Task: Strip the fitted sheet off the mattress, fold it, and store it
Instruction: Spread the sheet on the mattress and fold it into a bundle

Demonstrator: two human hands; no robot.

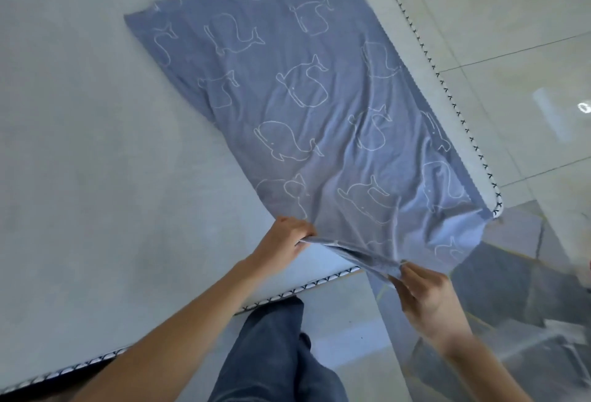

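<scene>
A blue fitted sheet (307,91) printed with white whale outlines lies folded into a long strip on the bare grey mattress (83,132), running from its near right corner toward the far side. My left hand (284,240) pinches the sheet's near edge above the mattress's front edge. My right hand (425,294) grips the same near edge further right, beyond the mattress edge and over the floor. The stretch of cloth between my hands is lifted and bunched.
The mattress has a white piping with black cross-stitch (447,91) along its right and front edges. Glossy pale floor tiles (511,33) lie to the right. My leg in dark jeans (275,350) stands at the mattress's front edge.
</scene>
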